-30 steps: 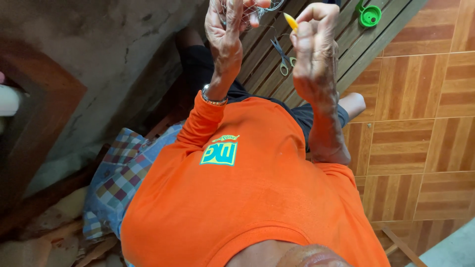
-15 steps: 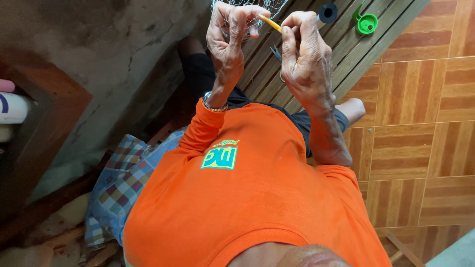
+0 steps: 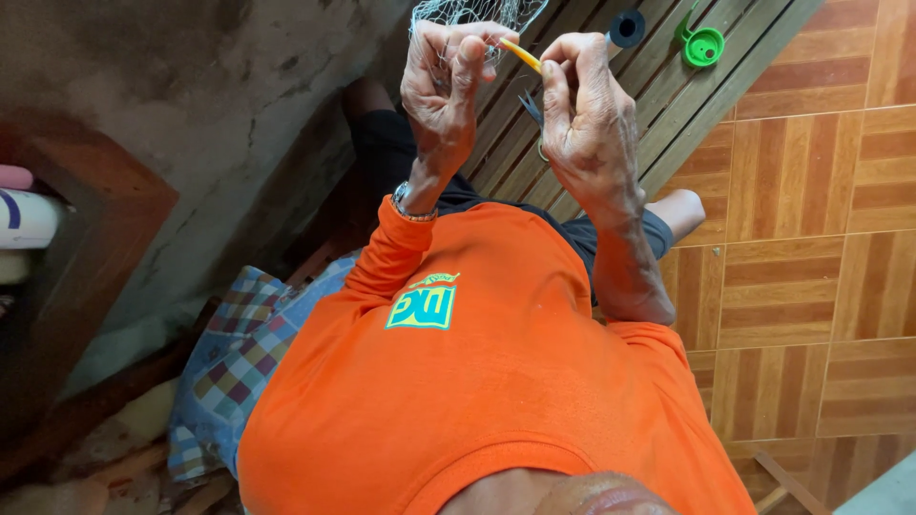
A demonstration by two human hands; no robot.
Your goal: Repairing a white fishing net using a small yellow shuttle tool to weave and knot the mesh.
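Both hands are raised in front of my orange shirt. My left hand (image 3: pixel 447 88), with a watch at the wrist, pinches the lower edge of a fine grey net (image 3: pixel 477 13) that hangs from the top of the view. My right hand (image 3: pixel 587 119) grips a thin yellow netting needle (image 3: pixel 520 53). The needle's tip points at the left fingers and touches the mesh there. Small scissors (image 3: pixel 530 108) lie on the wooden slats just behind the right hand, partly hidden by it.
A slatted wooden bench (image 3: pixel 668 105) runs diagonally under the hands, with a black spool (image 3: pixel 626 27) and a green spool (image 3: pixel 704 45) on it. Brown floor tiles (image 3: pixel 821 238) lie to the right. A rough concrete wall (image 3: pixel 191 105) and a checked cloth (image 3: pixel 239 372) are on the left.
The hands have come closer together and lower in the view. The yellow needle now reaches the left fingers, and the net and black spool have come into view.
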